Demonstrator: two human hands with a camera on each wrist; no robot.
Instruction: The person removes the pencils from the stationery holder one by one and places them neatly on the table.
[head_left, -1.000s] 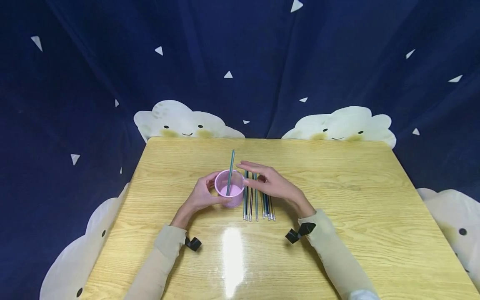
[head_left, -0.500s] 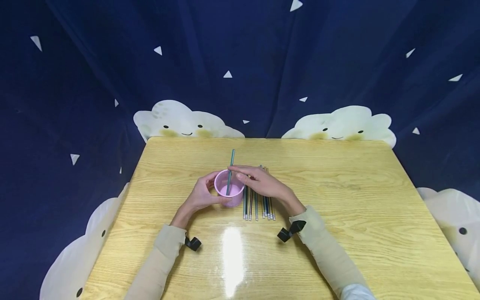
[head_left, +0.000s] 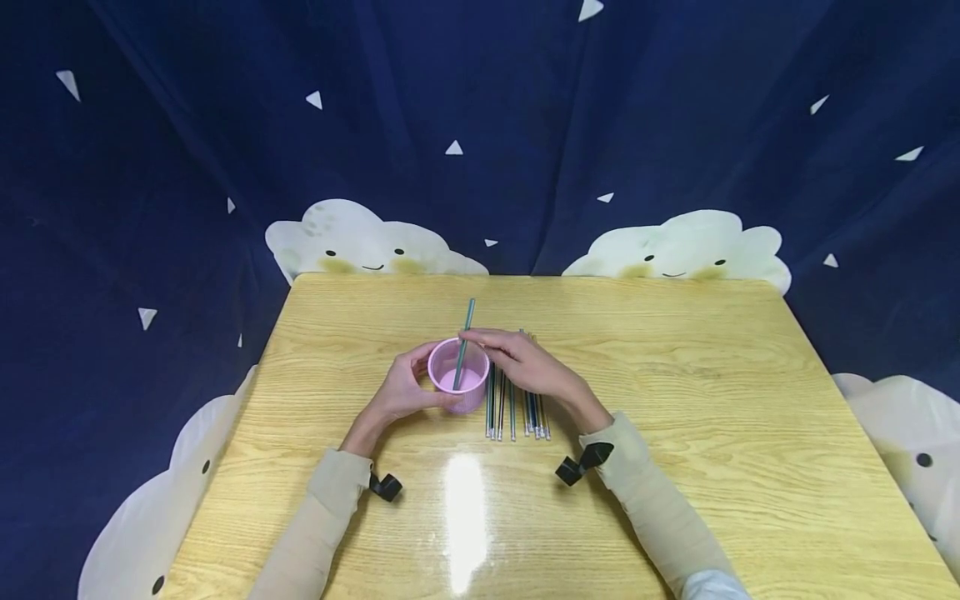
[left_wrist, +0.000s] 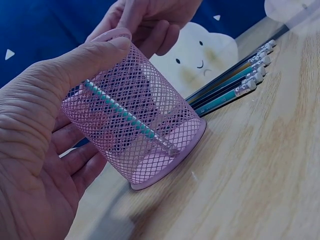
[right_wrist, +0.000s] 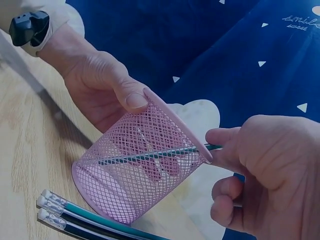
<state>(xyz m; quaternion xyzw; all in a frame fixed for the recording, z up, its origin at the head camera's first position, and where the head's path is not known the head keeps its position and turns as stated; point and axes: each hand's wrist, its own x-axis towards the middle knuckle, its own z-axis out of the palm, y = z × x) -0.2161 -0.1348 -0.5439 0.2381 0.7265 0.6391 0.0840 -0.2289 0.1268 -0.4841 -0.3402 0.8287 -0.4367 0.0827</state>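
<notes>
A pink mesh pencil cup (head_left: pixel 467 403) stands on the table, and my left hand (head_left: pixel 402 389) grips it round the side, thumb near the rim in the left wrist view. One green pencil (head_left: pixel 469 315) leans inside, its eraser end at the bottom, seen through the mesh. At the rim my right hand (head_left: pixel 528 362) pinches that pencil between thumb and index finger, clearest in the right wrist view; its other fingers are curled. Several pencils (head_left: pixel 513 417) lie in a row just right of the cup, partly hidden under the right hand.
The wooden table (head_left: pixel 675 375) extends to both sides of the hands. Behind it hangs a dark blue curtain (head_left: pixel 480 100) with white clouds and triangles. Each wrist wears a small black camera (head_left: pixel 387 487).
My right hand has moved left from above the loose pencils to the cup's rim and taken hold of the green pencil. The pencil's top has shifted slightly right. My left hand stays put.
</notes>
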